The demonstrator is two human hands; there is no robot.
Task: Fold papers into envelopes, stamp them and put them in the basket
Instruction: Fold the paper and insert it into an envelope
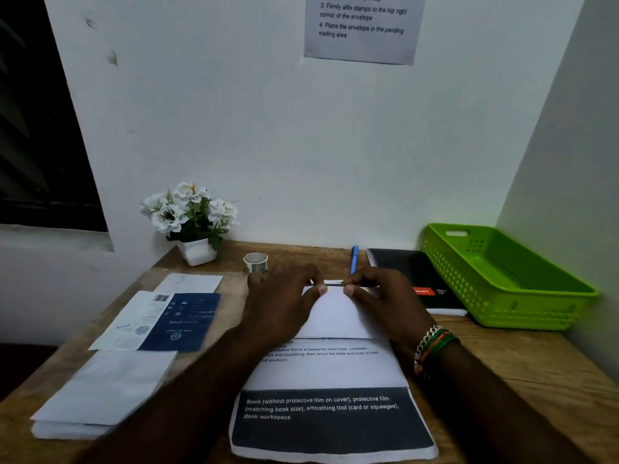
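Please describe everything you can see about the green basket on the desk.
The green basket looks like bright plastic, rectangular, with walls pierced by rows of small holes and a slot handle in its far end wall. It stands upright at the right rear of the wooden desk, in the corner against the wall, just right of a black notebook. No envelope shows inside. Neither hand touches it.

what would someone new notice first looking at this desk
Probably the bright green basket at the right edge of the desk, the one vivid colour here. Next, the left hand and right hand at the centre, pressing a fold into the printed paper, and the white flowers at the back left.
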